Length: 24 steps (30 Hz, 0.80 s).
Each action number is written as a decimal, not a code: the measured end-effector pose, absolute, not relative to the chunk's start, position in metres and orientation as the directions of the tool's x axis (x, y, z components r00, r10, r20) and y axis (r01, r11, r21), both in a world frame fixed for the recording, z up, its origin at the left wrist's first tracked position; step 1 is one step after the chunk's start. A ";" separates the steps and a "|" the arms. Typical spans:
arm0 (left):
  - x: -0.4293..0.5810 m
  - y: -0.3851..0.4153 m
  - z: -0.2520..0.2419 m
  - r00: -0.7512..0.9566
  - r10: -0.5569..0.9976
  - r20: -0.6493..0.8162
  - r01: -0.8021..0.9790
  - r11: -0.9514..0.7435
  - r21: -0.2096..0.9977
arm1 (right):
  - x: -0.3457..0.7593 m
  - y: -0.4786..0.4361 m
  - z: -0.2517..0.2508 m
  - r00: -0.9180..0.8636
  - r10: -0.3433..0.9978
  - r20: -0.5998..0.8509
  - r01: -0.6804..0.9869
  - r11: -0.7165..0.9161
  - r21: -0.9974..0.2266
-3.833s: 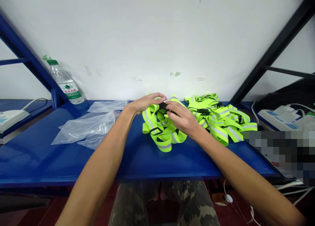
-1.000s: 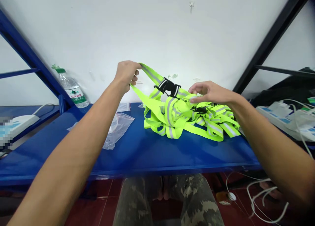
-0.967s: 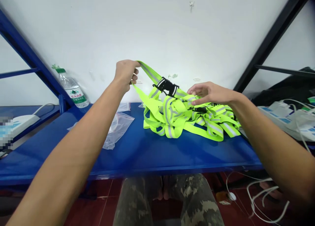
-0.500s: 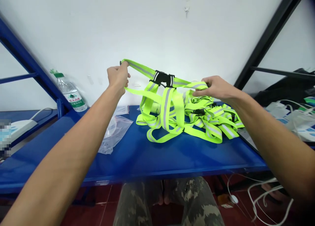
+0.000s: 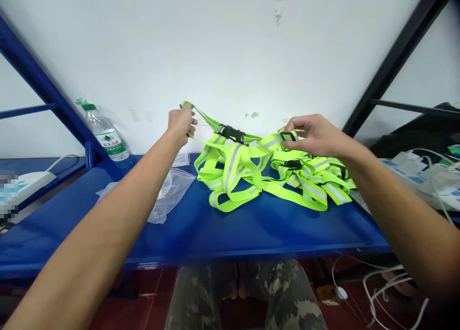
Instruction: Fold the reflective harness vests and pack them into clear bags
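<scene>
A neon yellow-green strap harness (image 5: 235, 164) with grey reflective stripes hangs partly raised over a blue table (image 5: 215, 234). My left hand (image 5: 182, 123) is closed on the strap's upper left end. A black buckle (image 5: 232, 133) sits on the strap between my hands. My right hand (image 5: 305, 133) pinches the strap on the right, beside a small black slider (image 5: 287, 136). Below and to the right, a tangled heap of the same straps (image 5: 312, 176) lies on the table, touching the harness.
Clear plastic bags (image 5: 167, 200) lie left of the straps. A water bottle (image 5: 109, 137) leans by the blue frame at the left. White packages (image 5: 413, 169) and cables are at the right. A white wall (image 5: 223, 47) stands behind the table.
The buckle and raised strap have dropped lower. My left hand has moved slightly right and down. My right hand has shifted a little left, and the slider now shows at its fingers.
</scene>
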<state>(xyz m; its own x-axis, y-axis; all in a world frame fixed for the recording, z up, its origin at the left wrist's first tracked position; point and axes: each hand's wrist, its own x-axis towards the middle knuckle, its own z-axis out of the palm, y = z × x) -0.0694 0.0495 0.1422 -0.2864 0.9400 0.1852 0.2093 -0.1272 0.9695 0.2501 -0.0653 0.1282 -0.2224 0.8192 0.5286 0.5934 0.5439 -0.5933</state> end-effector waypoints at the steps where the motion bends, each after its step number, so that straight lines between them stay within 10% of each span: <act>1: -0.067 0.047 0.139 -0.235 0.953 0.189 0.279 -0.120 0.953 | 0.245 -0.065 0.125 -0.216 0.771 0.599 0.612 0.585 -0.532; 6: -0.047 0.025 0.127 0.363 0.926 0.100 0.671 -0.334 0.662 | 0.224 -0.060 0.114 -0.245 0.612 0.753 0.679 0.662 -0.317; 10: -0.017 0.006 0.122 0.710 0.687 0.157 0.560 -0.685 0.466 | 0.217 -0.049 0.105 -0.251 0.596 0.763 0.701 0.655 -0.282; 24: 0.024 -0.009 0.089 0.834 0.518 0.188 0.186 -0.585 0.789 | 0.207 -0.043 0.090 -0.113 0.606 0.787 0.582 0.683 -0.442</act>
